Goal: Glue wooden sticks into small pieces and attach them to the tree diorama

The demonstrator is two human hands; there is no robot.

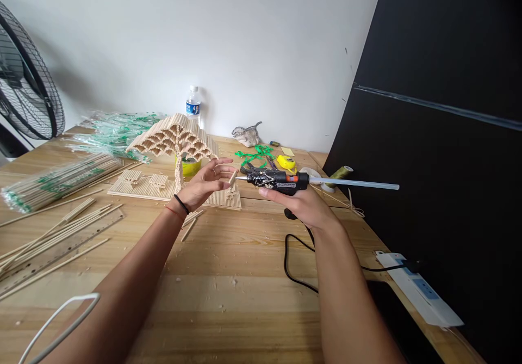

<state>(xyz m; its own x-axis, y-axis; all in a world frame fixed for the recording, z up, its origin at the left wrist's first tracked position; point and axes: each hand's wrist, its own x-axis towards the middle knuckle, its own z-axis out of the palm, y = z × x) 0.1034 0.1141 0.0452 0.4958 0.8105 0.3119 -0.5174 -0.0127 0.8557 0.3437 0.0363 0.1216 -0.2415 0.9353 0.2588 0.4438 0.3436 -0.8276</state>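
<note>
My right hand (304, 203) grips a black glue gun (277, 179) with a clear glue stick (359, 184) jutting out behind it; the nozzle points left. My left hand (206, 183) pinches a short wooden stick piece (232, 177) right at the nozzle tip, its other fingers spread. Just behind my left hand stands a stick-built model (175, 135) with a honeycomb canopy on a slatted base (142, 187).
Bundles of bamboo sticks (57, 182) and loose sticks with a clear ruler (53, 250) lie at the left. A water bottle (193, 105), green scraps (255, 154), yellow tape measure (286, 162), thread spool (341, 173) sit behind. A power strip (416, 288) and black cord (293, 255) at right; fan (24, 81) far left.
</note>
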